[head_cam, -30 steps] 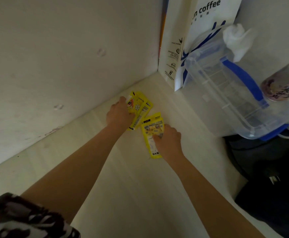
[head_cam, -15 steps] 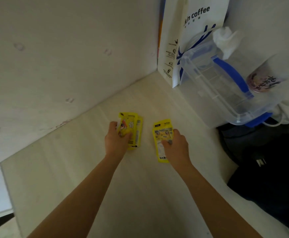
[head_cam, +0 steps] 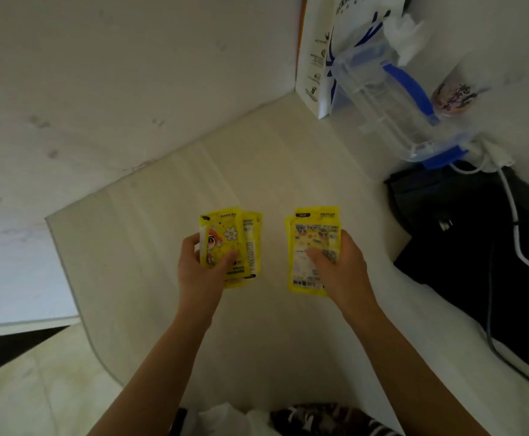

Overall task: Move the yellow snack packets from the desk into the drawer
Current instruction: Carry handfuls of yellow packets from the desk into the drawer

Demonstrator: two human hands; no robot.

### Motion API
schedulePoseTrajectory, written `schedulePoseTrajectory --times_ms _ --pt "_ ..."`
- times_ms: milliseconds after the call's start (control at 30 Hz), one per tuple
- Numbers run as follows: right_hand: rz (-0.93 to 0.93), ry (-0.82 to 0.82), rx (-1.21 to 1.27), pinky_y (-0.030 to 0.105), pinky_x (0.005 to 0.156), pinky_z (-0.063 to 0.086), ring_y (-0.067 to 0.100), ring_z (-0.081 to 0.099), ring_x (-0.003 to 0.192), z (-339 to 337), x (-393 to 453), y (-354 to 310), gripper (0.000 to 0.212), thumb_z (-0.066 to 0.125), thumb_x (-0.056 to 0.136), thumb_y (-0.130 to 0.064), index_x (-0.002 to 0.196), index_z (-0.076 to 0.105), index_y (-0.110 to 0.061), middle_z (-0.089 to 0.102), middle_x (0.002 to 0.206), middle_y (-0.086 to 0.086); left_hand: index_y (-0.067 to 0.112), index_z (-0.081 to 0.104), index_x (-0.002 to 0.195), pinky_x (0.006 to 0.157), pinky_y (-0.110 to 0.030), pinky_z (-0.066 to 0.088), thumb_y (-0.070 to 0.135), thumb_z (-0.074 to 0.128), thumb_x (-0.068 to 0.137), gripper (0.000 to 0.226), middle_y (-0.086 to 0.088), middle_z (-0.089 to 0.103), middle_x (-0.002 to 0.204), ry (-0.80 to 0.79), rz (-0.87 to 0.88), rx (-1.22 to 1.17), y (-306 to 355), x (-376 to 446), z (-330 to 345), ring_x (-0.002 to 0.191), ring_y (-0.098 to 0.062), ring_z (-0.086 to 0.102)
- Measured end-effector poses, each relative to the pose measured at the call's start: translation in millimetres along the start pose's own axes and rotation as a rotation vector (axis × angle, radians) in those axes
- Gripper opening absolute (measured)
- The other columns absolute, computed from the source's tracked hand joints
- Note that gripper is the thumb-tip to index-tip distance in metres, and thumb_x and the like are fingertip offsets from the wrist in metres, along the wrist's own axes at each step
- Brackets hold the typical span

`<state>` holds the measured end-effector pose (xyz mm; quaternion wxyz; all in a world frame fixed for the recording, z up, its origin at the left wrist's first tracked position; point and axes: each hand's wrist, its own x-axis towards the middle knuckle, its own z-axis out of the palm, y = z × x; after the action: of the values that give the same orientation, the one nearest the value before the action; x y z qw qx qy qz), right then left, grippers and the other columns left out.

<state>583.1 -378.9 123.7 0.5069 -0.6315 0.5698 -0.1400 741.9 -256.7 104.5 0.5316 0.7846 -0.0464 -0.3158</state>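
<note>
Above the pale worktop (head_cam: 162,278), each hand grips yellow snack packets — the left hand (head_cam: 198,272) closed around an overlapping pair (head_cam: 233,243), the right hand (head_cam: 340,265) pinching a second stack (head_cam: 315,243) with its thumb across the face. Both sets stand with long axes running away from the person, top edges beyond the fingers. They look light, thin and slippery — best pinched across the middle. No drawer is in view.
</note>
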Motion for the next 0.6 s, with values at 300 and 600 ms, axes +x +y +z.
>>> schedulePoseTrajectory --times_ms 300,600 --pt "-0.045 -0.008 0.062 0.036 0.08 0.058 0.011 0.066 0.096 -10 -77 15 0.031 0.064 0.089 -0.02 0.118 0.05 -0.02 0.064 0.108 -0.006 0.024 0.047 0.121 0.056 -0.016 0.054 0.008 0.075 0.08 0.052 0.003 0.068 0.097 -0.005 0.003 -0.077 -18 -69 -35 0.074 0.0 0.069" --pt "-0.005 0.152 0.132 0.031 0.076 0.056 0.014 0.065 0.093 10 -150 38 0.033 0.064 0.089 -0.019 0.119 0.049 -0.014 0.063 0.106 -0.005 0.021 0.048 0.123 0.071 -0.032 0.059 0.01 0.077 0.077 0.055 0.0 0.069 0.101 -0.192 0.123 0.067 -42 -94 -76 0.084 -0.011 0.071"
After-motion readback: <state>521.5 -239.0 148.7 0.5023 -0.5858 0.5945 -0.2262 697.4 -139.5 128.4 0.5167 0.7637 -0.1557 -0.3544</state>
